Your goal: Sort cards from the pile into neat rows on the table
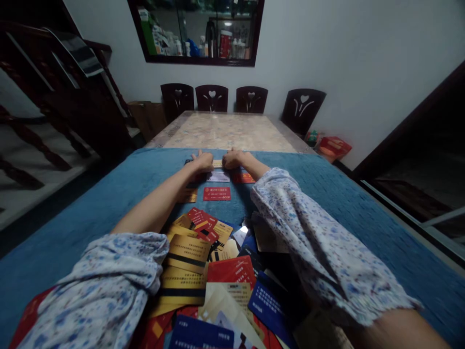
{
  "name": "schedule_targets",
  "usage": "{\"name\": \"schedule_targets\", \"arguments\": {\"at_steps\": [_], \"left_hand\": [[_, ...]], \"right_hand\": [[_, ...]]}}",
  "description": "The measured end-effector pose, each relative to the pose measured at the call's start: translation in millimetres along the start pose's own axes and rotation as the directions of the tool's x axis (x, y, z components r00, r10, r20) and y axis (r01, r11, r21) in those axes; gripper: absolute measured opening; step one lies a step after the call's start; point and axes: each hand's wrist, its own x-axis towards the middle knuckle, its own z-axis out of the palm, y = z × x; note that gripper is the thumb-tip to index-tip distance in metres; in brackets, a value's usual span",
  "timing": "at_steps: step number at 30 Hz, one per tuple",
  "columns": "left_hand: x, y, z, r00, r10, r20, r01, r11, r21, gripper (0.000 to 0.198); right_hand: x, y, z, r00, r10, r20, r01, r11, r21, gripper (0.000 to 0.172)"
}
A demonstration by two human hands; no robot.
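Both arms reach forward over the blue cloth point(90, 208). My left hand point(204, 162) and my right hand point(232, 159) are at the two ends of a pale card point(218, 164), fingers closed on it. A dark card point(188, 161) lies just left of my left hand. Nearer to me lie a light purple card point(219, 177), a red-orange card point(243, 178), a red card point(217, 194) and a gold card point(188, 196). A heap of gold, red, blue and white cards, among them a gold one point(189, 252) and a blue one point(271, 300), fills the area between my forearms.
Beyond the cloth the patterned tabletop point(228, 128) continues toward several dark chairs point(212, 98). A red bag point(334, 147) sits right of the table. On the left are a wooden railing point(72, 87) and a cardboard box point(148, 118).
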Motion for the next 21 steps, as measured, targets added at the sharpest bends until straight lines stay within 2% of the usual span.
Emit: {"name": "schedule_targets", "arguments": {"at_steps": [6,13,17,21], "left_hand": [[0,-2,1.6,1.000,0.012,-0.005,-0.012,1.000,-0.007,0.029],[-3,-8,1.9,0.997,0.064,-0.034,-0.065,0.998,-0.006,0.035],[-9,-10,-1.5,0.993,0.079,-0.089,-0.080,0.997,-0.007,0.042],[-18,-11,-5.7,0.980,0.129,-0.152,-0.131,0.991,-0.003,0.047]], "right_hand": [[-4,-6,-3,0.997,0.072,0.021,-0.070,0.994,-0.084,0.029],[-9,-5,-2,0.995,0.094,0.029,-0.091,0.992,-0.091,0.046],[-14,-4,-5,0.996,0.092,0.010,-0.090,0.992,-0.088,0.053],[-28,-2,-13,0.996,0.088,-0.004,-0.088,0.992,-0.088,0.053]]}}
